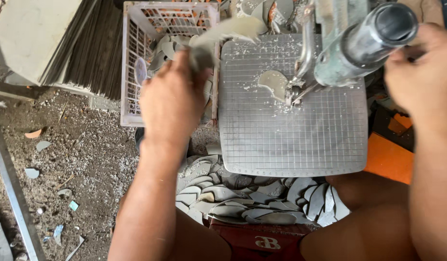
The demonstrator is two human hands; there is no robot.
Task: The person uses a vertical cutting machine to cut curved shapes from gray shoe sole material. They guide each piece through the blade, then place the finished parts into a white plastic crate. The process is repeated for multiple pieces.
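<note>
Left hand (172, 99): fingers closed on a curved grey tile offcut (223, 34) — blurred — held over the white slatted plastic crate (136, 58).
Right hand (426, 72): beside the dark round cutter handle (366, 43), touching its end; whether the fingers grip it cannot be told.
Cutting bed: square grey gridded metal plate (291, 140), dusted with white chips; one rounded grey tile piece (274, 83) lies under the cutter head.
Pile: grey curved shards (242, 198) heaped below the plate.
Packages: dark red box (259, 241) at bottom centre bearing a pale emblem; orange panel (388, 159) right of the plate.
Stack: thin dark sheets (88, 43) at upper left.
</note>
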